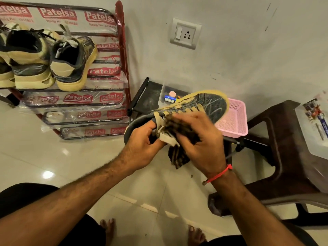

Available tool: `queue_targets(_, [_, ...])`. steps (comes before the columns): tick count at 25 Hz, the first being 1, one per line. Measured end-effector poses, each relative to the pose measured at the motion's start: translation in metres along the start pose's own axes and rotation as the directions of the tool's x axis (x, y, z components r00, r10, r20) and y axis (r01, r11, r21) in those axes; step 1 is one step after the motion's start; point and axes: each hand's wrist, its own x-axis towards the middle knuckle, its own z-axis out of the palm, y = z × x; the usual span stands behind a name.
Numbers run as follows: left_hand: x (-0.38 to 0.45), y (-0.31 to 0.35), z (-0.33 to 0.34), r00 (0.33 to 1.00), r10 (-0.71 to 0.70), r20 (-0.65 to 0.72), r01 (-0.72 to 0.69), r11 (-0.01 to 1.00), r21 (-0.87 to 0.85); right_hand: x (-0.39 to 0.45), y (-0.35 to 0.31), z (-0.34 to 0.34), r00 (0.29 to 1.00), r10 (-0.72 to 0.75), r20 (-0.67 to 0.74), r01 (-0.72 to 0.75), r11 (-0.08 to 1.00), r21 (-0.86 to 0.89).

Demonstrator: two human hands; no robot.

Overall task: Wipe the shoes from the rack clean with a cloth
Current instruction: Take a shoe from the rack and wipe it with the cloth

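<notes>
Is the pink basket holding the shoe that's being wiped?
No, the shoe is held up by the left hand in front of the pink basket, while the right hand presses the cloth on it.

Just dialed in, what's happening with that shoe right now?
A person's left hand holds a dark sneaker by its heel end while the right hand presses a dark cloth against its laced side. More shoes sit on the top shelf of the red rack beside it.

Dark grey mesh shoe point(200, 105) with tan laces and yellowish sole; brown striped cloth point(177, 155); pink perforated basket point(234, 119) beside it; red rack point(122, 50).
</notes>
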Motion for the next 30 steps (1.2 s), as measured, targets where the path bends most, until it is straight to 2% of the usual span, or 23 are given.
queue_targets(2, [0.001, -0.005, 0.000, 0.988, 0.155, -0.005, -0.150, 0.963, 0.223, 0.011, 0.023, -0.017, 0.986, 0.100, -0.134, -0.106, 0.994, -0.037])
queue_targets(4, [0.000, -0.006, 0.000, 0.962, 0.272, -0.025, -0.247, 0.905, 0.346, 0.014, 0.032, -0.028, 0.941, 0.213, -0.265, -0.231, 0.972, -0.038])
queue_targets(5, [0.000, -0.007, 0.001, 0.950, 0.311, -0.041, -0.272, 0.883, 0.382, 0.011, 0.025, -0.025, 0.942, 0.221, -0.254, -0.231, 0.973, -0.010])
queue_targets(7, [-0.003, -0.009, 0.003, 0.931, 0.358, -0.071, -0.294, 0.851, 0.435, 0.000, -0.004, -0.009, 0.988, 0.111, -0.110, -0.110, 0.994, 0.009])
queue_targets(9, [-0.005, -0.011, 0.001, 0.925, 0.374, -0.072, -0.299, 0.830, 0.472, 0.001, -0.006, -0.006, 0.999, 0.028, -0.032, -0.029, 0.999, -0.033])
queue_targets(12, [-0.007, -0.015, 0.001, 0.928, 0.371, -0.028, -0.294, 0.778, 0.554, 0.018, 0.015, -0.023, 0.979, 0.128, -0.161, -0.137, 0.989, -0.047])
queue_targets(13, [-0.008, -0.016, 0.002, 0.930, 0.368, -0.024, -0.291, 0.772, 0.564, 0.016, 0.010, -0.022, 0.981, 0.129, -0.143, -0.135, 0.990, -0.028])
queue_targets(16, [-0.008, -0.019, 0.005, 0.914, 0.404, 0.037, -0.353, 0.747, 0.563, 0.000, -0.023, -0.007, 0.998, -0.056, 0.001, 0.056, 0.998, 0.002])
queue_targets(17, [-0.009, -0.021, 0.005, 0.910, 0.412, 0.058, -0.368, 0.732, 0.574, 0.004, -0.015, -0.009, 0.999, -0.052, 0.006, 0.052, 0.999, -0.009])
queue_targets(19, [-0.009, -0.022, 0.005, 0.912, 0.404, 0.073, -0.361, 0.704, 0.612, 0.017, 0.011, -0.019, 0.993, 0.068, -0.097, -0.071, 0.997, -0.033])
queue_targets(21, [-0.012, -0.022, 0.007, 0.921, 0.388, 0.050, -0.329, 0.699, 0.635, 0.015, 0.012, -0.020, 0.984, 0.127, -0.122, -0.131, 0.991, -0.026])
queue_targets(24, [-0.010, -0.022, 0.007, 0.915, 0.403, 0.019, -0.331, 0.724, 0.605, -0.004, -0.028, -0.002, 0.998, -0.067, -0.018, 0.067, 0.998, -0.008])
queue_targets(25, [-0.008, -0.022, 0.006, 0.911, 0.411, 0.020, -0.338, 0.721, 0.605, -0.002, -0.023, -0.003, 0.996, -0.085, -0.010, 0.085, 0.996, -0.018])
queue_targets(28, [-0.009, -0.024, 0.006, 0.906, 0.421, 0.040, -0.339, 0.666, 0.664, 0.016, 0.015, -0.018, 0.987, 0.105, -0.123, -0.112, 0.992, -0.053])
queue_targets(30, [-0.010, -0.027, 0.006, 0.915, 0.400, 0.050, -0.322, 0.650, 0.688, 0.009, 0.006, -0.013, 0.986, 0.127, -0.105, -0.131, 0.991, -0.026])
